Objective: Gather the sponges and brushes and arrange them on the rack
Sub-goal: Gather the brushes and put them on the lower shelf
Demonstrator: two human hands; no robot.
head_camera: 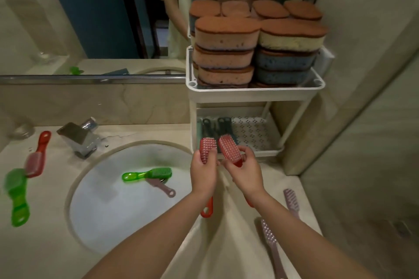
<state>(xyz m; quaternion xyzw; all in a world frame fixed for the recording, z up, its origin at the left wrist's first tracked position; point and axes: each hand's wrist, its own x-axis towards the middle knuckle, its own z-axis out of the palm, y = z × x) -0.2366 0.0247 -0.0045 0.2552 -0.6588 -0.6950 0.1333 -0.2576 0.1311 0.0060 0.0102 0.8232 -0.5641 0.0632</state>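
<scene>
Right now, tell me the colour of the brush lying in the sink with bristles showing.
Translucent green brush, clearest in the head view.

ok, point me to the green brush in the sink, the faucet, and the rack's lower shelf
green brush in the sink (158,172), head view, bristle head
faucet (78,139), head view, spout body
lower shelf (251,130), head view, bare perforated floor

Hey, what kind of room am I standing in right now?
Most likely a bathroom: a round white sink set in a stone counter, a chrome faucet behind it, and a wide wall mirror above.
</scene>
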